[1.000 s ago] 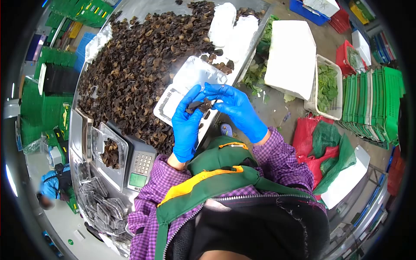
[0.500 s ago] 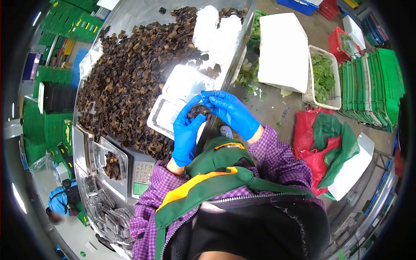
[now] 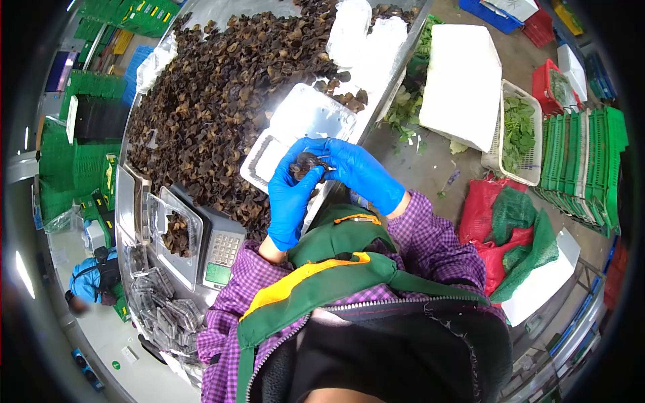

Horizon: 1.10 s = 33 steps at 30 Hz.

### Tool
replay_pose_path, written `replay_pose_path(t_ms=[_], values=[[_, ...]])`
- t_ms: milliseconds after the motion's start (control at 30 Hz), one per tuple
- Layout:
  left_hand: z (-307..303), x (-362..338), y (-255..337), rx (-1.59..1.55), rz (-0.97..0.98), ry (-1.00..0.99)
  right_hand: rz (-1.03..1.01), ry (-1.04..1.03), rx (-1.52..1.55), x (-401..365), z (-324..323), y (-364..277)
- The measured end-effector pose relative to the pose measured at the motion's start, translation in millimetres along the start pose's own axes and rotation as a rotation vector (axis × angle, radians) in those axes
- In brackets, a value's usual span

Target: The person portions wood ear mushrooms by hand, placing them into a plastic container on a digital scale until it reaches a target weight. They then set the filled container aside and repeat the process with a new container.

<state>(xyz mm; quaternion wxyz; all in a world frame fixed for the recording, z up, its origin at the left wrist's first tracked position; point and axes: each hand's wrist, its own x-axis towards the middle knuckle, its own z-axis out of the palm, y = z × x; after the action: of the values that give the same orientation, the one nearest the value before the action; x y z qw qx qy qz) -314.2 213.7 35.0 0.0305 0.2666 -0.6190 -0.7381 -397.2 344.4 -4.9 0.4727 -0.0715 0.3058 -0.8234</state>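
Observation:
My left hand (image 3: 291, 198), in a blue glove, is wrapped round a dark brown fungus piece (image 3: 308, 168). From the right, my right hand (image 3: 359, 173), gloved too, has its fingers closed on the same piece. Just beyond them lies an open clear plastic tray (image 3: 259, 161) with its lid raised flat behind it. A large heap of dark fungus (image 3: 215, 101) covers the metal table. At the left, another clear tray (image 3: 176, 235) holding some fungus rests on a scale (image 3: 225, 248).
Stacked empty clear trays (image 3: 164, 312) stand at the lower left. White plastic bags (image 3: 366, 40) lie at the table's far end. On the floor at right are a white foam box (image 3: 461, 84), a basket of greens (image 3: 521, 131), green crates (image 3: 581, 168) and red sacks (image 3: 480, 208). A person (image 3: 94, 275) is far left.
The view has shifted, so the table and floor items appear further right. My right hand's fingers have come down from above the fungus piece onto it, beside my left hand.

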Motion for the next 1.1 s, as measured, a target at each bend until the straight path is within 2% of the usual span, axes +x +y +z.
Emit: replay_pose_path(t_ms=[67,167,233,467,567,633,667,833,967,1033,1100], values=[[0.2,1.0,0.4,-0.048,0.108,0.006,-0.003,0.01,-0.056,1.2,1.8,0.9],[-0.4,0.7,3.3,-0.012,0.081,0.009,-0.028,-0.022,-0.201,6.5,-8.9,11.8],[-2.6,1.7,1.5,-0.046,0.059,-0.009,0.052,0.099,0.023,9.3,-11.0,13.4],[-8.0,7.8,-5.1,-0.13,0.054,-0.006,0.056,0.052,0.205,12.6,-18.6,8.1],[-6.9,8.0,-4.0,-0.048,0.101,0.021,0.059,0.067,0.108,11.5,-6.2,6.9],[-3.9,7.0,-1.3,-0.024,0.115,0.036,0.008,0.096,-0.173,9.9,-0.3,9.2],[-3.0,7.0,-0.5,0.001,0.131,0.05,0.009,0.096,-0.172,10.2,-1.5,9.1],[-14.7,12.9,-11.8,-0.017,0.143,0.094,0.139,0.027,0.137,11.7,-20.0,10.9],[-14.7,15.6,-9.5,-0.099,0.096,0.14,0.164,0.012,0.226,16.0,-41.7,21.7],[-14.7,15.8,-9.6,-0.115,0.083,0.151,0.149,-0.079,0.33,18.8,-50.0,25.3],[-14.7,14.9,-7.8,-0.134,0.072,0.159,0.148,-0.038,0.346,18.4,-47.9,23.1]])
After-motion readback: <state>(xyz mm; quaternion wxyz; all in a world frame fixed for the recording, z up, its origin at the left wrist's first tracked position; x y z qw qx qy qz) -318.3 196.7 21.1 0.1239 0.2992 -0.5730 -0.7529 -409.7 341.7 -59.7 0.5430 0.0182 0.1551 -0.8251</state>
